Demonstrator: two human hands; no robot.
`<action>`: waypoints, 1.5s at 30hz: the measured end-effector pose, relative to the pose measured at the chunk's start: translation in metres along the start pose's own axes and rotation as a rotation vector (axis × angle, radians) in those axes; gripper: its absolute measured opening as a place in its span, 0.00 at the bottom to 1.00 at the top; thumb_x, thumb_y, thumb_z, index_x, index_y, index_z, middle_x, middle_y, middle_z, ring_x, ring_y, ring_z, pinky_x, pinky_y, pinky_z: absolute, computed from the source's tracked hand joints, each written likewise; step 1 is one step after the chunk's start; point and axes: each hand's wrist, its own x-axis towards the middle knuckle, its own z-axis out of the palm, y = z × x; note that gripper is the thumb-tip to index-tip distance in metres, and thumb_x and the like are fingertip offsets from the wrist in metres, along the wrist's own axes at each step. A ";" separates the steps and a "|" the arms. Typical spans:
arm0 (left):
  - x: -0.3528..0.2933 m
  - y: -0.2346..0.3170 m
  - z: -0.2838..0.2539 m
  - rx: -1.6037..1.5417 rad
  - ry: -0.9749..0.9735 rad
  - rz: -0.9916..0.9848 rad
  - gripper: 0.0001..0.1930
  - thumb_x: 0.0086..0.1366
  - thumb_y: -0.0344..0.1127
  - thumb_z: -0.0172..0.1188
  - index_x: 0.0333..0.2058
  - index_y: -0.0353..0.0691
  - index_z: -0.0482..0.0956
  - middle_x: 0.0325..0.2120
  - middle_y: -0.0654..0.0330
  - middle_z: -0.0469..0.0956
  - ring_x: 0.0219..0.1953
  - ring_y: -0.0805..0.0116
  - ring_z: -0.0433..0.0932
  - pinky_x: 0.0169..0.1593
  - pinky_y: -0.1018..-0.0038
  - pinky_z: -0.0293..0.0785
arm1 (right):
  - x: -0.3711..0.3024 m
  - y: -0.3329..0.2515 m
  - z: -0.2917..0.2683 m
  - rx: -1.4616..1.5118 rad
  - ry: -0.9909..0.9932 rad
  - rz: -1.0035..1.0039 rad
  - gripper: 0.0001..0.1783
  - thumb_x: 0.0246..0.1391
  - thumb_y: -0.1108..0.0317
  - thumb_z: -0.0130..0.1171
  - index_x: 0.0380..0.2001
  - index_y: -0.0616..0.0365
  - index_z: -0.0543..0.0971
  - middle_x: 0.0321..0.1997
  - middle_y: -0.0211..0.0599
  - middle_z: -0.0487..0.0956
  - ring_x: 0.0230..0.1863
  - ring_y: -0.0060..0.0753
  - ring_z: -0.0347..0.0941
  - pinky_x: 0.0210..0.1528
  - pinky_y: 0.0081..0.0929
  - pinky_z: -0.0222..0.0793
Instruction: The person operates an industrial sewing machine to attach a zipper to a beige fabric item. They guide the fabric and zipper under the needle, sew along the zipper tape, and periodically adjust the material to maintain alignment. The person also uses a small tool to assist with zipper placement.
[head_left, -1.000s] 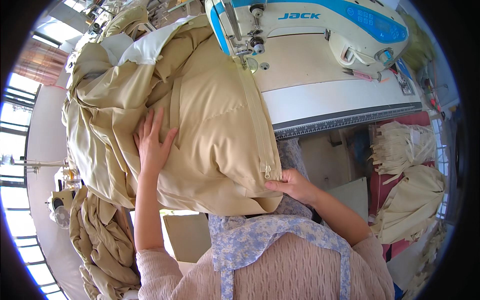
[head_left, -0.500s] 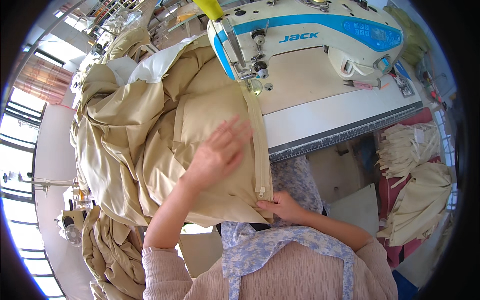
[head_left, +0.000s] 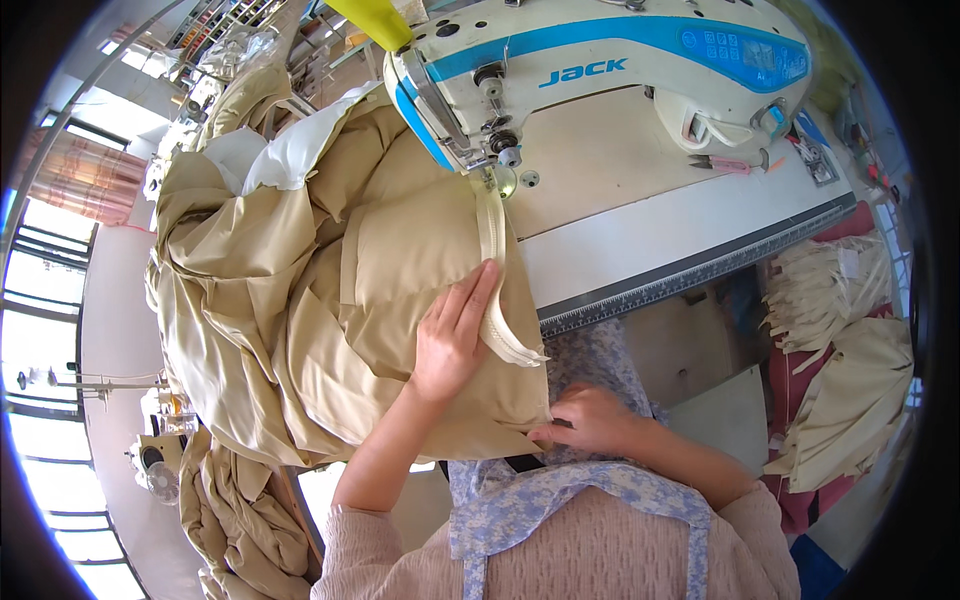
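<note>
A tan garment [head_left: 385, 350] spreads across the sewing machine's bed, its right edge running under the needle area. A cream zipper [head_left: 492, 225] lies along that edge from the presser foot, and its lower end curls loose to the right. My left hand [head_left: 447, 350] rests on the fabric with fingers stretched out, fingertips at the zipper's left side; its thumb is hidden. At the lower right corner, my right hand [head_left: 592, 420] is closed on the garment's edge, with fingers bent.
The white and blue sewing machine [head_left: 600, 70] stands over the cloth. A ruler strip [head_left: 690, 270] runs along the table's front edge. Pink-handled snips [head_left: 728, 165] lie at the right. Cream fabric pieces [head_left: 840, 390] hang at far right; more tan cloth [head_left: 240, 510] is piled lower left.
The zipper's lower end has come away from the garment's corner and now curls outward higher up. My left hand has moved down beside it; my right hand remains at the corner, fingers more bent.
</note>
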 end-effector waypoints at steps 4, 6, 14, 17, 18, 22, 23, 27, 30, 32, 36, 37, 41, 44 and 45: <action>-0.003 0.003 -0.003 -0.061 0.032 -0.135 0.26 0.62 0.20 0.61 0.61 0.32 0.76 0.48 0.46 0.82 0.46 0.49 0.83 0.48 0.62 0.80 | -0.006 0.026 -0.052 -0.350 0.617 -0.233 0.24 0.56 0.58 0.67 0.56 0.48 0.81 0.57 0.30 0.80 0.63 0.38 0.73 0.69 0.46 0.63; -0.001 0.005 -0.002 -0.078 0.053 -0.167 0.26 0.63 0.19 0.62 0.61 0.32 0.76 0.47 0.46 0.82 0.45 0.49 0.83 0.47 0.62 0.81 | 0.014 0.030 -0.060 -0.589 0.712 -0.288 0.28 0.55 0.60 0.66 0.61 0.46 0.78 0.65 0.30 0.75 0.69 0.35 0.67 0.73 0.47 0.57; 0.036 0.002 -0.020 -0.090 0.125 -0.205 0.18 0.62 0.20 0.62 0.53 0.31 0.80 0.54 0.46 0.81 0.52 0.49 0.83 0.52 0.63 0.81 | 0.055 0.053 -0.052 -0.393 0.747 -0.633 0.18 0.52 0.67 0.66 0.48 0.56 0.85 0.54 0.32 0.81 0.61 0.35 0.74 0.66 0.37 0.70; 0.043 0.005 -0.018 -0.114 0.007 -0.109 0.16 0.59 0.25 0.65 0.47 0.31 0.80 0.52 0.50 0.82 0.54 0.48 0.82 0.57 0.59 0.80 | 0.058 0.055 -0.059 -0.310 0.742 -0.749 0.16 0.50 0.68 0.67 0.43 0.58 0.86 0.47 0.33 0.82 0.53 0.35 0.77 0.61 0.35 0.74; 0.043 0.007 -0.016 -0.109 -0.047 -0.055 0.16 0.58 0.26 0.65 0.46 0.31 0.80 0.52 0.50 0.82 0.54 0.48 0.82 0.58 0.57 0.79 | 0.059 0.053 -0.062 -0.291 0.737 -0.785 0.15 0.48 0.69 0.67 0.42 0.58 0.86 0.45 0.33 0.82 0.51 0.35 0.78 0.59 0.35 0.75; 0.028 0.003 0.003 0.042 -0.175 0.062 0.13 0.56 0.29 0.66 0.42 0.35 0.81 0.46 0.57 0.83 0.56 0.57 0.81 0.72 0.48 0.61 | 0.057 0.047 -0.073 -0.321 0.731 -0.736 0.11 0.44 0.71 0.67 0.34 0.58 0.84 0.39 0.30 0.80 0.43 0.33 0.78 0.51 0.32 0.76; 0.027 0.001 0.005 0.041 -0.174 0.067 0.13 0.56 0.29 0.66 0.41 0.36 0.81 0.46 0.58 0.83 0.56 0.58 0.81 0.72 0.48 0.60 | 0.058 0.050 -0.070 -0.281 0.727 -0.751 0.10 0.43 0.71 0.67 0.32 0.58 0.83 0.38 0.30 0.80 0.42 0.32 0.77 0.50 0.31 0.76; 0.035 0.002 0.002 0.053 -0.165 0.083 0.10 0.56 0.29 0.66 0.38 0.38 0.81 0.43 0.60 0.84 0.55 0.59 0.82 0.73 0.47 0.59 | 0.060 0.053 -0.074 -0.151 0.704 -0.772 0.07 0.39 0.71 0.70 0.24 0.55 0.81 0.36 0.26 0.79 0.39 0.29 0.76 0.46 0.27 0.75; 0.037 0.000 0.006 0.094 -0.162 0.111 0.08 0.55 0.29 0.66 0.34 0.39 0.79 0.41 0.62 0.84 0.54 0.60 0.83 0.74 0.46 0.57 | 0.060 0.053 -0.076 -0.140 0.694 -0.766 0.08 0.37 0.71 0.70 0.23 0.55 0.80 0.35 0.25 0.78 0.38 0.28 0.76 0.46 0.27 0.75; 0.038 -0.001 0.010 0.118 -0.162 0.133 0.08 0.53 0.29 0.66 0.33 0.40 0.78 0.40 0.63 0.84 0.53 0.61 0.83 0.73 0.45 0.57 | 0.060 0.054 -0.076 -0.146 0.686 -0.752 0.08 0.36 0.72 0.69 0.23 0.55 0.80 0.34 0.25 0.78 0.38 0.29 0.76 0.45 0.27 0.74; 0.041 0.002 0.010 0.150 -0.175 0.145 0.08 0.54 0.32 0.67 0.33 0.41 0.80 0.40 0.64 0.85 0.51 0.63 0.85 0.67 0.51 0.64 | 0.062 0.054 -0.073 -0.142 0.685 -0.740 0.08 0.34 0.71 0.68 0.24 0.55 0.81 0.34 0.25 0.78 0.37 0.29 0.75 0.45 0.29 0.74; 0.041 0.002 0.011 0.155 -0.178 0.141 0.07 0.55 0.33 0.67 0.33 0.42 0.82 0.40 0.65 0.85 0.50 0.63 0.85 0.64 0.54 0.66 | 0.062 0.054 -0.073 -0.144 0.689 -0.741 0.09 0.33 0.71 0.67 0.24 0.55 0.81 0.34 0.25 0.78 0.37 0.30 0.75 0.45 0.29 0.73; 0.035 -0.004 0.013 0.156 -0.169 0.169 0.10 0.53 0.35 0.66 0.34 0.42 0.80 0.41 0.64 0.84 0.50 0.64 0.85 0.54 0.61 0.69 | 0.058 0.057 -0.074 -0.208 0.605 -0.713 0.12 0.40 0.67 0.74 0.33 0.51 0.87 0.39 0.29 0.85 0.39 0.30 0.80 0.47 0.32 0.76; 0.032 -0.012 0.016 0.141 -0.146 0.209 0.12 0.51 0.35 0.65 0.35 0.42 0.77 0.41 0.62 0.83 0.50 0.63 0.84 0.53 0.61 0.70 | 0.058 0.053 -0.077 -0.223 0.617 -0.698 0.12 0.41 0.67 0.74 0.32 0.51 0.87 0.38 0.28 0.85 0.38 0.30 0.79 0.45 0.31 0.75; 0.031 -0.014 0.018 0.141 -0.136 0.219 0.12 0.51 0.35 0.64 0.35 0.42 0.77 0.42 0.62 0.83 0.50 0.63 0.84 0.53 0.62 0.70 | 0.057 0.050 -0.079 -0.239 0.610 -0.688 0.12 0.40 0.67 0.73 0.32 0.51 0.87 0.38 0.28 0.85 0.37 0.30 0.79 0.44 0.31 0.75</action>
